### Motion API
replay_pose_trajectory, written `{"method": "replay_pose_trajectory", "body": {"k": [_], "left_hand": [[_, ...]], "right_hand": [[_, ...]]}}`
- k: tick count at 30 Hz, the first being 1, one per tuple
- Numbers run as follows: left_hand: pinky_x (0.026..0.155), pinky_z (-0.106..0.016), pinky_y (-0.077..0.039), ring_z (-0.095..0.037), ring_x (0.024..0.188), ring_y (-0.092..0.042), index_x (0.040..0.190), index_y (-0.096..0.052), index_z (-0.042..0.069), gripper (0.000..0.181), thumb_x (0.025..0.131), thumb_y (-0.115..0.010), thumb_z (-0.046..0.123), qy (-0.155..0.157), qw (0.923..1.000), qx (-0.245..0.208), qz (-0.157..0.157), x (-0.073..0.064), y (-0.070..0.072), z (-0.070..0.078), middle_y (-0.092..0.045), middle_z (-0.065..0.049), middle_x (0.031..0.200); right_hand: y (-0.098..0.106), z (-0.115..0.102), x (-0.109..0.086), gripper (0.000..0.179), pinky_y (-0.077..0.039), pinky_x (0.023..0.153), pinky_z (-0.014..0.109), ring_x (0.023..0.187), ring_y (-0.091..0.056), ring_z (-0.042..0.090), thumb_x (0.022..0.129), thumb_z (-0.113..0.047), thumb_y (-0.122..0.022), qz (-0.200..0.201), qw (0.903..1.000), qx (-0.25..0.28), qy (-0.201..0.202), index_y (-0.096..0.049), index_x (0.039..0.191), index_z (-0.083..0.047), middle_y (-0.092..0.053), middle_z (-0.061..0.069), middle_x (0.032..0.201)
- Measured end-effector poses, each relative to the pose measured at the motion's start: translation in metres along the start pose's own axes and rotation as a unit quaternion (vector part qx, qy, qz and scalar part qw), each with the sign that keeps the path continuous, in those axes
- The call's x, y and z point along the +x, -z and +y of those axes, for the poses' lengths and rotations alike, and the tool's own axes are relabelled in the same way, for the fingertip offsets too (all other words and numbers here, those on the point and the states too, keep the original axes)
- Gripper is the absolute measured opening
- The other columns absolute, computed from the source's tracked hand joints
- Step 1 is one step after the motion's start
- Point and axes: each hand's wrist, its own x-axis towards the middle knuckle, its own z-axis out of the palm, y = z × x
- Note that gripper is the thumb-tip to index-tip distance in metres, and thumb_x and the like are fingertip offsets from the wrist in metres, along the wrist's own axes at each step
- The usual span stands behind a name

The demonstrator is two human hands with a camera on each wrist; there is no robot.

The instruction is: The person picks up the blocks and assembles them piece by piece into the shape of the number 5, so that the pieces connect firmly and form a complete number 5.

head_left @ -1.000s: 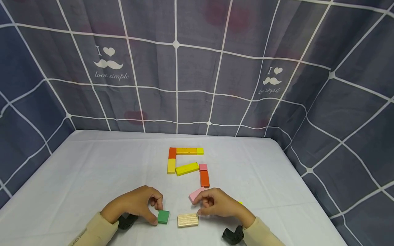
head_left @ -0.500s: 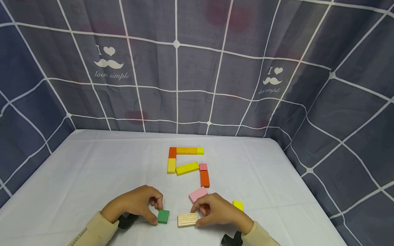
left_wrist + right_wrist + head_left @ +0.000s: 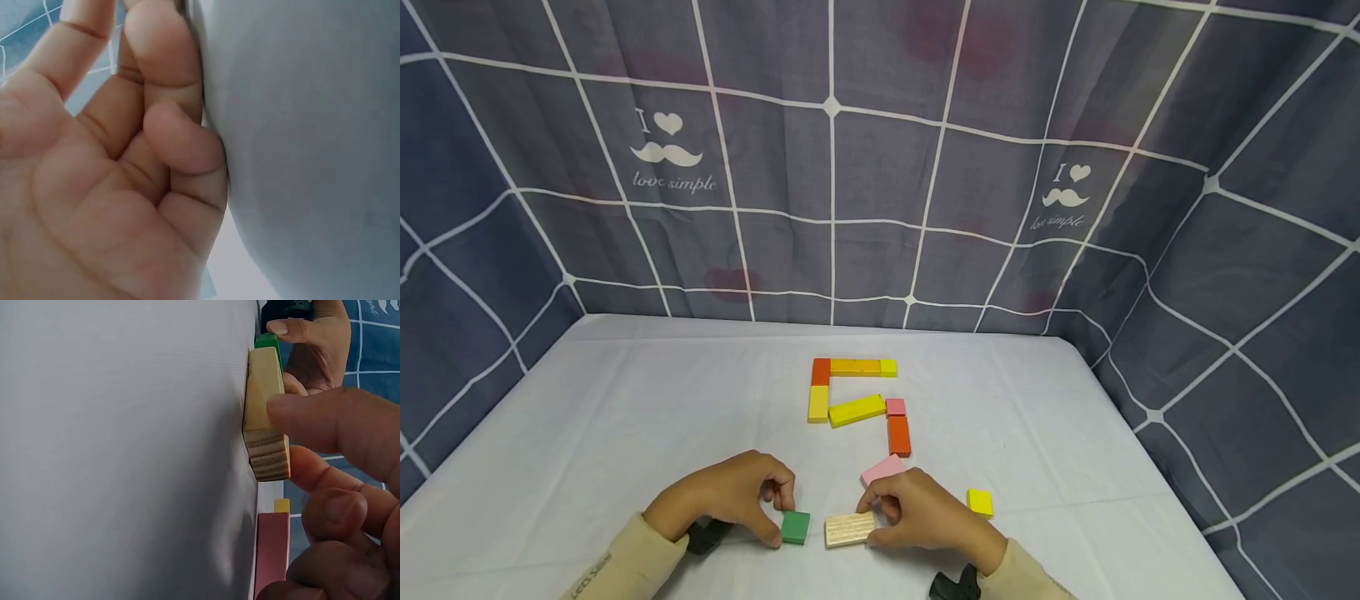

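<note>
A small green square block (image 3: 795,527) lies on the white table, with the thumb and a finger of my left hand (image 3: 733,496) pinching its left side. Just right of it is a plain wooden block (image 3: 848,530) with a grooved top. My right hand (image 3: 928,512) pinches the wooden block's right end between thumb and index finger; the right wrist view shows this grip on the wooden block (image 3: 264,394) close up. A narrow gap separates the two blocks in the head view. The left wrist view shows only curled fingers (image 3: 169,137), its block hidden.
Behind the right hand lies a pink block (image 3: 882,469), partly covered. Farther back, red, yellow, orange and pink blocks form a bent line, including a red block (image 3: 898,437) and a yellow block (image 3: 857,411). One yellow block (image 3: 980,502) sits right of the right hand.
My right hand has come down and left from beside the pink block, taken hold of the wooden block, and slid it slightly left toward the green one. The left hand has barely moved.
</note>
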Motion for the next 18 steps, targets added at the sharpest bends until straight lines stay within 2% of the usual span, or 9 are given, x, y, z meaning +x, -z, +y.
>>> {"method": "replay_pose_trajectory", "body": {"k": [7,18], "left_hand": [[0.068,-0.022,-0.044,-0.002,0.073,-0.054,0.084,-0.077,0.02,0.028,0.069,-0.097,0.007,0.008,0.9999,-0.006,-0.004,-0.003,0.002,0.001,-0.068,0.013,0.083],[0.066,-0.022,-0.043,-0.002,0.071,-0.053,0.083,-0.077,0.02,0.028,0.068,-0.096,0.007,0.014,0.9999,-0.009,-0.004,-0.002,0.002,0.002,-0.068,0.012,0.082]], "right_hand": [[-0.003,-0.003,0.008,0.023,-0.03,0.059,0.017,0.06,-0.036,-0.002,0.085,-0.003,-0.091,0.016,0.9997,-0.003,-0.016,-0.081,0.104,-0.011,-0.039,-0.014,0.063],[-0.005,-0.005,0.017,0.021,-0.031,0.058,0.016,0.058,-0.036,-0.003,0.087,-0.006,-0.09,0.04,0.9979,-0.047,-0.021,-0.08,0.105,-0.009,-0.04,-0.014,0.062]]}}
